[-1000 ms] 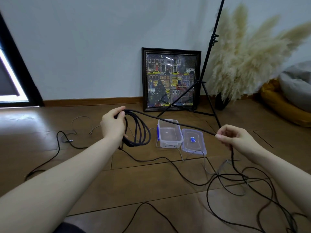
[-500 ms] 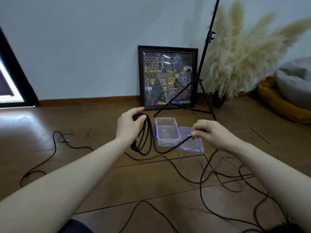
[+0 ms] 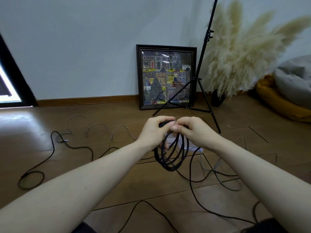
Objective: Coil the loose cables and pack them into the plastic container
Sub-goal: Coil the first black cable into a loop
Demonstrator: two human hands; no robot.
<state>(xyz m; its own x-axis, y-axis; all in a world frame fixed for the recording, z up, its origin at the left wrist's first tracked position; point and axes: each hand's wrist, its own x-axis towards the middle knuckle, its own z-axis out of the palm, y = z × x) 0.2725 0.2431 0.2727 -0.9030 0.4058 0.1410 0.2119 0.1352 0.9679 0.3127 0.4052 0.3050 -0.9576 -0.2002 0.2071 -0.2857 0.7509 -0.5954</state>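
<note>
A black cable coil (image 3: 170, 157) of several loops hangs below my two hands at mid-frame. My left hand (image 3: 155, 132) grips the top of the coil. My right hand (image 3: 191, 130) meets it there and pinches the same cable against the bundle. The cable's free length (image 3: 191, 182) drops from my right hand to the floor and trails off right. The clear plastic container (image 3: 183, 145) stands on the floor behind the coil, mostly hidden by my hands. Its lid is almost wholly covered by my right wrist.
Another black cable (image 3: 53, 148) and a thin grey cable (image 3: 107, 128) lie loose on the wooden floor at left. More grey cable (image 3: 218, 179) sprawls at right. A framed picture (image 3: 166, 76), a black tripod stand (image 3: 204, 71), pampas grass (image 3: 235, 61) and cushions (image 3: 286, 98) line the wall.
My right hand has swung left, bringing a fresh length of cable up to my left hand, so another loop now hangs in the coil. Both hands now touch.
</note>
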